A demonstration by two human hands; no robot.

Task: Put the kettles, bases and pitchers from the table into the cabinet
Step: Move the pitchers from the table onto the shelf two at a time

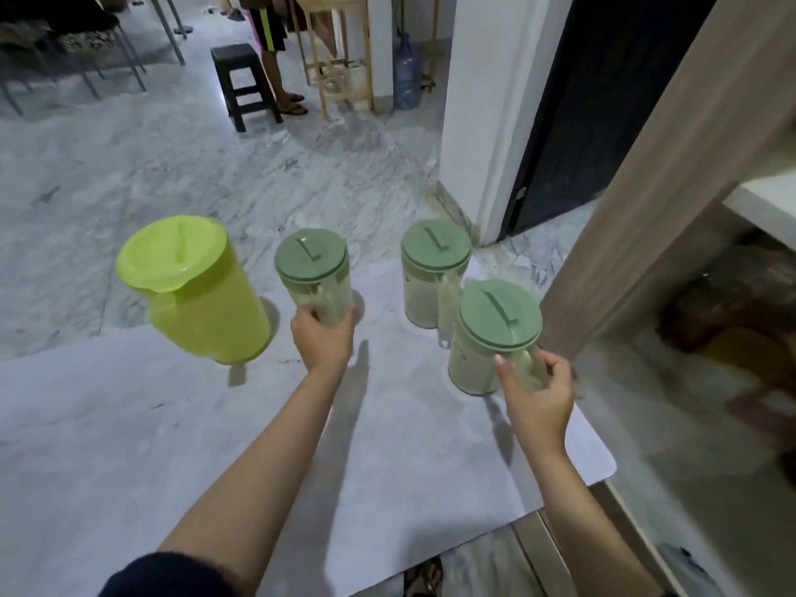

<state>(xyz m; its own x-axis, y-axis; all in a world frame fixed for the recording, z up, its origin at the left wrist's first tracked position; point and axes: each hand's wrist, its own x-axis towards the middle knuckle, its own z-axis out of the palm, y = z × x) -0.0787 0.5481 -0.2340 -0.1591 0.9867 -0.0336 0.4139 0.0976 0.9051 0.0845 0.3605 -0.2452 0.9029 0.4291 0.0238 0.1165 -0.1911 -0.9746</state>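
Observation:
Several pitchers stand on the white marble-look table (129,424). A lime-yellow pitcher (194,290) is at the far left. Beside it stands a clear pitcher with a sage-green lid (311,256); my left hand (323,336) is wrapped around its handle. A second green-lidded pitcher (435,269) stands untouched near the far right edge. The nearest green-lidded pitcher (495,329) sits at the right, and my right hand (538,394) grips its handle. The cabinet (646,209) rises at the right, its inside dim.
Beyond the table lies marble floor with a dark stool (245,84), a wooden rack (340,49), a blue water bottle (405,75) and a person's legs (280,66). A white pillar and dark doorway (603,101) stand beside the cabinet. Brown and yellow objects (723,329) lie on its lower shelf.

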